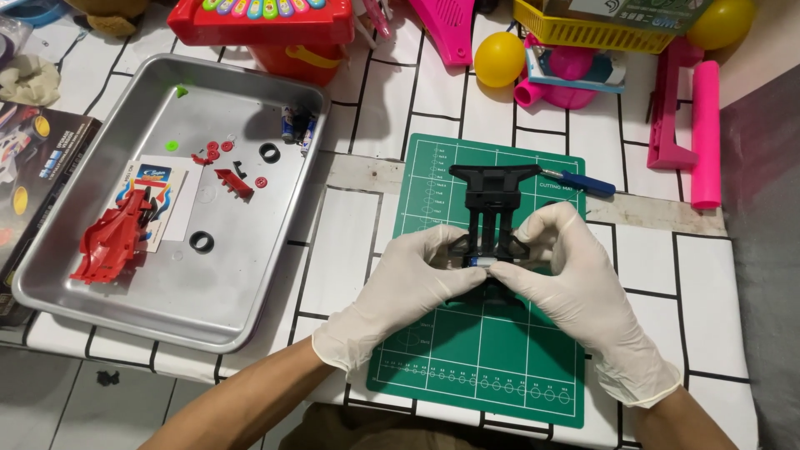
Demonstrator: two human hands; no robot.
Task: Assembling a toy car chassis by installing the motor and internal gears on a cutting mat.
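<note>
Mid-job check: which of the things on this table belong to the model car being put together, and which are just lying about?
In use:
left hand and right hand, both on the black chassis
green cutting mat
blue screwdriver
metal tray with red car body, black tyres, small red parts

Lying about:
yellow balls
pink plastic toys
red toy keyboard
yellow basket

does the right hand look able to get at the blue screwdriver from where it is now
Probably yes, once it lets go. The blue screwdriver lies in the open on the table just beyond the right hand, nothing between them. But that hand and the left hand are both holding the black chassis.
</note>
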